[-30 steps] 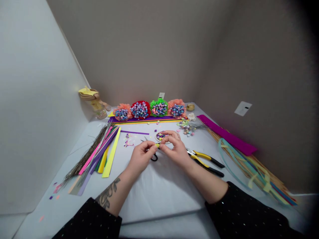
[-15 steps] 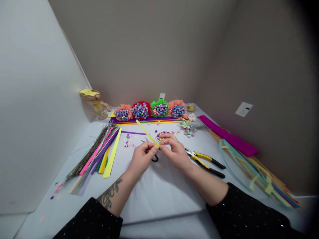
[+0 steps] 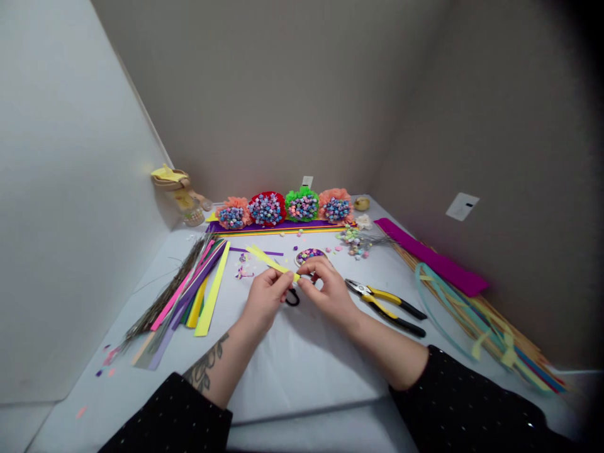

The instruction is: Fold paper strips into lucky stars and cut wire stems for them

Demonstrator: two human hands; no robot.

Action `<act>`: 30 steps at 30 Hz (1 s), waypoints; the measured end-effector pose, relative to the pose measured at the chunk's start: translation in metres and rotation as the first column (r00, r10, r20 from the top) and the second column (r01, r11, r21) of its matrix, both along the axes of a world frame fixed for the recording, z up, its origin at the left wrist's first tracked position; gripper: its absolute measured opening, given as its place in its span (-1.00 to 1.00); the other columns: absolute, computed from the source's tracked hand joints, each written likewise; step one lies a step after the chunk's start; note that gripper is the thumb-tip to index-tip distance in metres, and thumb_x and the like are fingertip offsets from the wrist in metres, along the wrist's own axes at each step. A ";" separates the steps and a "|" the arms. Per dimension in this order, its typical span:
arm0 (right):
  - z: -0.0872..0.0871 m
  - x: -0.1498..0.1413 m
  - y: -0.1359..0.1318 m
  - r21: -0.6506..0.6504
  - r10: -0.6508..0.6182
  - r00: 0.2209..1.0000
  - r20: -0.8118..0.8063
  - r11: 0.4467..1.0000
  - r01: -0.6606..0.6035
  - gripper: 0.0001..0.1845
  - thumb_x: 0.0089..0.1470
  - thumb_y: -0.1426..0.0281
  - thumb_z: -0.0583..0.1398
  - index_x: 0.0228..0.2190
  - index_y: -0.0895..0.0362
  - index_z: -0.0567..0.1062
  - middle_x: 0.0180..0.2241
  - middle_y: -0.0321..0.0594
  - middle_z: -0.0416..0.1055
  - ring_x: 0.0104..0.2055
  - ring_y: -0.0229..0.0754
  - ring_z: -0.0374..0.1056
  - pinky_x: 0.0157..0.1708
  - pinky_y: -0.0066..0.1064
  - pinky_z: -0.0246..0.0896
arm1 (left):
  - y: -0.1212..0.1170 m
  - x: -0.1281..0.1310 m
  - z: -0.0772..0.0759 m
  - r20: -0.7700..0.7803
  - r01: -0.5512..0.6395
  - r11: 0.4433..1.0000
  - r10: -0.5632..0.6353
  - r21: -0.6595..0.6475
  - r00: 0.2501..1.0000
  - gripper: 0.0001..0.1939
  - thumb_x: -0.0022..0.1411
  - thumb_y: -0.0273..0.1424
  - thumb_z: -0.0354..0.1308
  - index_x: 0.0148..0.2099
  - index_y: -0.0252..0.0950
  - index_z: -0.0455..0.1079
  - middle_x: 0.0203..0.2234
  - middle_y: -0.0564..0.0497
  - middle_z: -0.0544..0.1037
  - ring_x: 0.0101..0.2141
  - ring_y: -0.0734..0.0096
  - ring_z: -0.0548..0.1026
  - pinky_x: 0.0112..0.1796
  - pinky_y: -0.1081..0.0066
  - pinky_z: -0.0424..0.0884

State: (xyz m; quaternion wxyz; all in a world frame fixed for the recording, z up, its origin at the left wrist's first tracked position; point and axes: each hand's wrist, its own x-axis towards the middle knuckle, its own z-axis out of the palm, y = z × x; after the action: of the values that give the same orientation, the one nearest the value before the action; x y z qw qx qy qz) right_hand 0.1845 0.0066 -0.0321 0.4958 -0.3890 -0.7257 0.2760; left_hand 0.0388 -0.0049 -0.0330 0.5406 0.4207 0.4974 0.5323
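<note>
Head view, nearest edge: two black sleeves with small pale dots (image 3: 174,415) rise from the bottom; the left forearm bears a dark leaf tattoo (image 3: 207,363).
Left hand: the bare left hand (image 3: 264,297) pinches a narrow, flat, bright-yellow paper-like strip (image 3: 270,262) between thumb and forefinger.
Right hand: thumb and forefinger of the bare right hand (image 3: 330,297) curl to the strip's near end; whether they grip it or merely touch it, I cannot tell.
Yellow strip: held above the white-covered table (image 3: 302,377), running from the fingertips away and to the left, its far end looking split or doubled.
Scissors: a black-handled metal pair (image 3: 293,298) lies beneath the hands, partly hidden.
Left of the hands: long flat coloured strips (image 3: 211,289) fan out beside a bundle of thin grey-brown stems (image 3: 163,302).
Right of the hands: metal pliers with yellow-and-black handles (image 3: 384,303) lie with their jaws slightly parted.
Bowl: a small round dish of purple and yellow pieces (image 3: 309,255) sits just beyond the right hand.
Back row: four round bunches of tiny blue-purple pieces in ruffled coral, red, green and coral wraps (image 3: 267,209) stand along the wall.
</note>
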 end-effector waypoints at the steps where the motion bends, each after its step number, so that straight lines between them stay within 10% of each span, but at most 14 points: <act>1: 0.000 0.000 -0.001 0.060 -0.020 0.999 0.030 0.998 0.018 -0.91 0.00 0.46 0.17 -0.36 0.10 0.41 -0.28 -0.16 0.32 -0.18 -0.15 0.28 -0.21 -0.31 0.24 | 0.000 0.001 0.000 0.030 -0.006 1.000 0.006 -0.010 1.000 -0.72 -0.03 -0.25 0.25 -0.54 -0.35 0.31 -0.69 0.14 0.33 -0.68 0.66 0.18 -0.61 0.57 0.09; 12: -0.006 0.004 0.003 0.341 -0.111 0.982 0.155 0.939 0.052 -0.89 0.06 0.48 0.16 -0.36 0.07 0.48 -0.35 -0.18 0.39 -0.22 -0.14 0.30 -0.20 -0.28 0.24 | 0.002 -0.001 0.000 0.133 0.004 0.997 0.007 -0.080 0.991 -0.72 -0.07 -0.30 0.29 -0.56 -0.36 0.29 -0.71 0.14 0.33 -0.66 0.65 0.20 -0.61 0.55 0.07; 30: -0.003 0.006 0.005 0.327 -0.030 0.979 0.202 0.944 -0.038 -0.86 0.05 0.48 0.14 -0.31 0.06 0.47 -0.32 -0.15 0.40 -0.20 -0.11 0.27 -0.17 -0.22 0.23 | 0.001 -0.002 0.003 0.106 0.017 0.994 -0.006 -0.109 0.994 -0.72 -0.11 -0.29 0.29 -0.58 -0.36 0.30 -0.72 0.11 0.35 -0.67 0.63 0.21 -0.61 0.54 0.05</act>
State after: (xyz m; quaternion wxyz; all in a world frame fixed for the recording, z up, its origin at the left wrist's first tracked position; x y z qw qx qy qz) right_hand 0.1903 0.0114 -0.0354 0.4761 -0.3255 -0.8094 0.1106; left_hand 0.0370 -0.0038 -0.0297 0.5915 0.3645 0.4941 0.5226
